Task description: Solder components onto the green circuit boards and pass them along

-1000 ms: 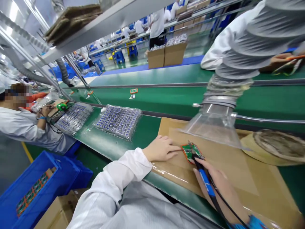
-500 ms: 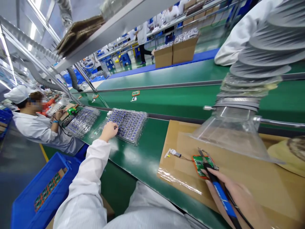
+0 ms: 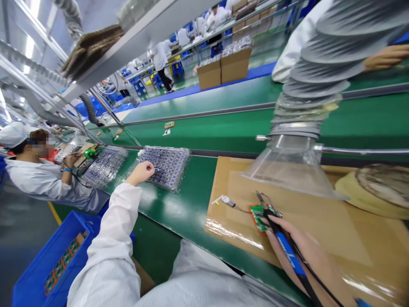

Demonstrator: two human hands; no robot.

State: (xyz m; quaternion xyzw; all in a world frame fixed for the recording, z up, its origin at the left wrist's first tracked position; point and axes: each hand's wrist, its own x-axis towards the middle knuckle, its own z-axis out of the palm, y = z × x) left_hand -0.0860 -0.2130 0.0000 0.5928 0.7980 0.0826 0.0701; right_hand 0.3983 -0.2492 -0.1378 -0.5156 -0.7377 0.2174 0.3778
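My left hand (image 3: pixel 142 172) is closed in a pinch at the left edge of a clear plastic tray (image 3: pixel 169 167) filled with rows of small blue-and-silver parts. What its fingertips hold is too small to make out. My right hand (image 3: pixel 297 243) grips a blue-and-black soldering iron (image 3: pixel 289 251), its metal tip pointing up and away. Partly under the iron and fingers lies a green circuit board (image 3: pixel 255 213) with an orange edge. A thin wire runs from the board to a small silver component with a white end (image 3: pixel 227 201). Both rest on a brown cardboard sheet (image 3: pixel 236 179).
A clear fume hood (image 3: pixel 290 164) on a grey hose hangs over the cardboard. A round yellowish container (image 3: pixel 377 187) stands at the right. A blue bin (image 3: pixel 35 264) with circuit boards is low at left. A co-worker sits at left beside another parts tray (image 3: pixel 107 164).
My view has shifted, so most things sit further left. My left hand stays pinched at the tray, and my right keeps the iron over the board. A co-worker's hand now shows behind the hose.
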